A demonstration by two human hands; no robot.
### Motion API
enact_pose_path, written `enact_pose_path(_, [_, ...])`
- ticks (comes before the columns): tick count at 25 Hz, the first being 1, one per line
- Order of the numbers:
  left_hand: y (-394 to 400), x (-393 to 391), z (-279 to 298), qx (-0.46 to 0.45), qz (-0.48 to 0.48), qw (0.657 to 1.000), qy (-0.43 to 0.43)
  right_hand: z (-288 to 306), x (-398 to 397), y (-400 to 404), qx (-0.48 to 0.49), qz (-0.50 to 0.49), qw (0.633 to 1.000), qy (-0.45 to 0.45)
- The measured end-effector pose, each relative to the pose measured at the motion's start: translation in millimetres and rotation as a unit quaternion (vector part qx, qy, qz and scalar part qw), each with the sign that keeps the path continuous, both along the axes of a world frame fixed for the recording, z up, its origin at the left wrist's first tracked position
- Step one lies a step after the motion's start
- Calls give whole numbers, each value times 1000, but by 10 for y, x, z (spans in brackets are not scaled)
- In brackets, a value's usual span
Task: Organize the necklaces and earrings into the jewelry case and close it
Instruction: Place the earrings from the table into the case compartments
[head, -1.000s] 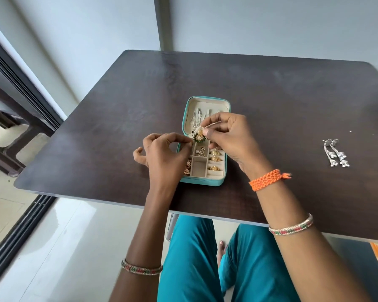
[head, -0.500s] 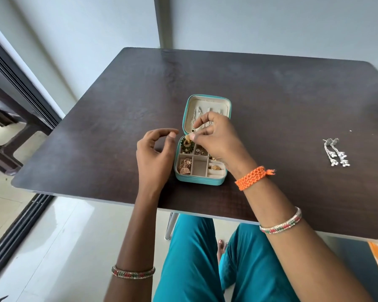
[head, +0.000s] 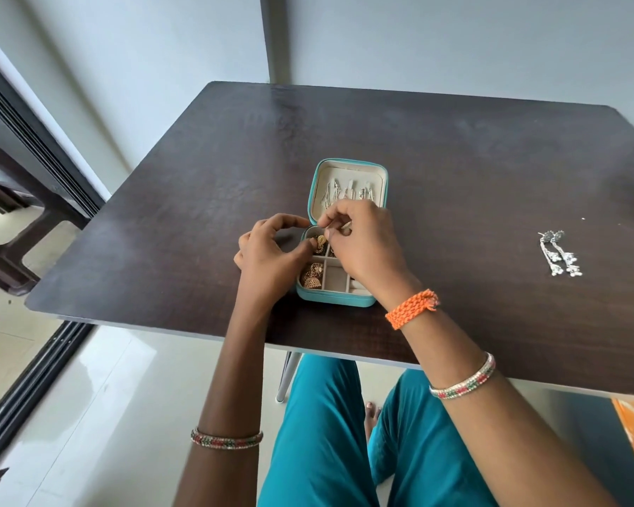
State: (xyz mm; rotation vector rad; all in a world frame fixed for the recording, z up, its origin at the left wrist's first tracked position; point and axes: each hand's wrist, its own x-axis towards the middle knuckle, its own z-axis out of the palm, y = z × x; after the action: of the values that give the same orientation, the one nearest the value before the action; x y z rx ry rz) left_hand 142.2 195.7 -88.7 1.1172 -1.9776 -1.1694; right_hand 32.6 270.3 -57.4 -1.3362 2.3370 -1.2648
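Observation:
The teal jewelry case (head: 335,300) lies open on the dark table (head: 454,159), and silver necklaces (head: 344,193) hang in its raised lid. My right hand (head: 366,247) hovers over the back compartments and pinches a gold earring (head: 321,240) that dangles into the back-left compartment. My left hand (head: 268,254) curls at the case's left rim, index tip on the back corner and thumb tip beside the earring. Gold jhumka earrings (head: 311,276) fill the front-left compartment. A pair of long silver earrings (head: 560,254) lies on the table at the right.
The table's near edge runs just below the case, and my legs in teal trousers (head: 326,433) are under it. A dark chair (head: 4,214) stands by the sliding door track at the left. The wall is close behind the table.
My right hand has lowered the gold earring toward the back-left compartment. My left hand, apart from the case half a second ago, has come back to its left rim.

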Motion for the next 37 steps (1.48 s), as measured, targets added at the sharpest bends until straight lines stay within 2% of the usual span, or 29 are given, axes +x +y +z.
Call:
enact_pose_path(9, [94,16,95,59,67,990,108,40,-22,-7,55,27,997,36])
enact_pose_path(12, [232,-15,201,-16,109,984,137,131,-73,68,15,11,1000,-7])
enact_pose_path(14, [391,-120,293,-78,95,979,165,224,-217,268,-39,-17,999,-20])
enact_pose_path(18, [912,-538,432,-175,-7,963,205,172,-830,1158,-106,-119,987,-18])
enact_pose_path(21, [1224,-999,419,-127,-47,965,224,-59,-1391,1907,-107,-257,959,-44])
enact_pose_path(23, [1341,-1374,351,-76,-94,977,175,-182,-1693,2138,-77,-292,952,-52])
enact_pose_path(27, [1495,-2033,185,-29,-168,985,40,-308,-2045,2043,-30,-236,971,-18])
enact_pose_path(33, [1492,-2415,76,-89,-189,974,-84,-390,-2304,1882,9,-208,978,-17])
enact_pose_path(37, [1484,-2444,6,-117,-174,975,-78,-410,-2430,1893,0,-155,986,-61])
